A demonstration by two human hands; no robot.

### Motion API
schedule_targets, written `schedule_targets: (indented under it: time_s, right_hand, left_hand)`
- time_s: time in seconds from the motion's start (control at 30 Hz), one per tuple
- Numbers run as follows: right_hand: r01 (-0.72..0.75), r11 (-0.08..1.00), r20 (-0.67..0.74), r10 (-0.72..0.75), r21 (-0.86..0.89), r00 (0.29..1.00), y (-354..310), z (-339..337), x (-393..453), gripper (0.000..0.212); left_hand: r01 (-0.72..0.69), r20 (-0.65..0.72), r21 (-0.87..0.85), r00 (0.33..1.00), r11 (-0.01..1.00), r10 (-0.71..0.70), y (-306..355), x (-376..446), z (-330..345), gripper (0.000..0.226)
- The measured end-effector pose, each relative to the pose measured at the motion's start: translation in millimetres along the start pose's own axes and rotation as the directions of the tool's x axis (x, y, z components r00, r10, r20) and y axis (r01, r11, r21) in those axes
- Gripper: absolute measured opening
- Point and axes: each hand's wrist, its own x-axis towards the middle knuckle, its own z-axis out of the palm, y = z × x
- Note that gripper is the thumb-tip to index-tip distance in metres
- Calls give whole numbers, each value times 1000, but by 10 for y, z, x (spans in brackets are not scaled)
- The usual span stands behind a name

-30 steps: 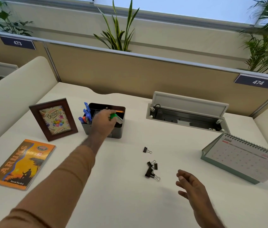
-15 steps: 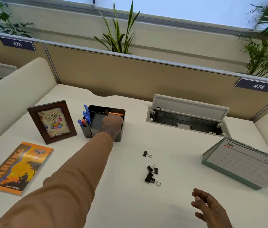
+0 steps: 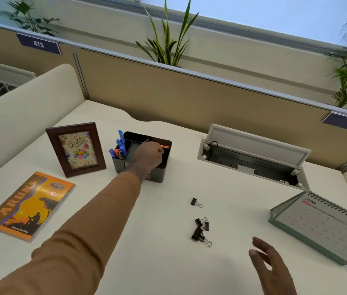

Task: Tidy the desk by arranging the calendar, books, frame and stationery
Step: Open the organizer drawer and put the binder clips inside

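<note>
My left hand [image 3: 148, 155] reaches into the right compartment of the dark grey desk organizer [image 3: 157, 177], its fingers curled down inside and hidden. Blue pens [image 3: 119, 145] stand in the organizer's left slot. The brown picture frame [image 3: 76, 149] with a birthday card stands to the organizer's left. An orange notebook [image 3: 29, 206] lies flat at the left. One black binder clip [image 3: 196, 202] lies mid-desk, and a small cluster of clips [image 3: 201, 229] lies just below it. My right hand [image 3: 272, 267] hovers open, right of the clips. The June desk calendar [image 3: 326, 226] stands at the right.
An open cable box [image 3: 253, 154] with a raised lid is set into the desk at the back right. Beige partition panels [image 3: 189, 96] close off the back, and a cream side divider [image 3: 19, 111] stands at the left. Plants rise behind the partition.
My left hand carried a green item over the organizer and dipped into its right compartment; the green item is no longer visible. My right hand drifted slightly right and nearer to me.
</note>
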Motion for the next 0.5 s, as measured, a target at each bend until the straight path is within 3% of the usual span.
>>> schedule_targets:
  time_s: [0.1,0.17,0.3,0.4,0.5]
  right_hand:
    - [229,957,155,-203,-177,967,-285,282,265,46]
    - [383,866,260,-308,-322,915,-464,531,498,65]
    - [597,635,416,-432,-490,800,-888,1186,874,75]
    - [684,474,518,-447,-555,729,-1156,1650,1059,76]
    - [708,346,566,-431,-616,703,-1307,2000,1199,75]
  left_hand:
    - [48,-179,-336,977,941,-113,-214,-317,37,24]
    - [111,-188,-505,954,856,-235,-372,-501,152,22]
    - [338,-15,-649,890,682,-456,-676,-659,453,21]
    - [439,139,-745,839,503,-526,-807,-644,646,26]
    - [483,247,-819,785,311,-568,-788,-594,712,31]
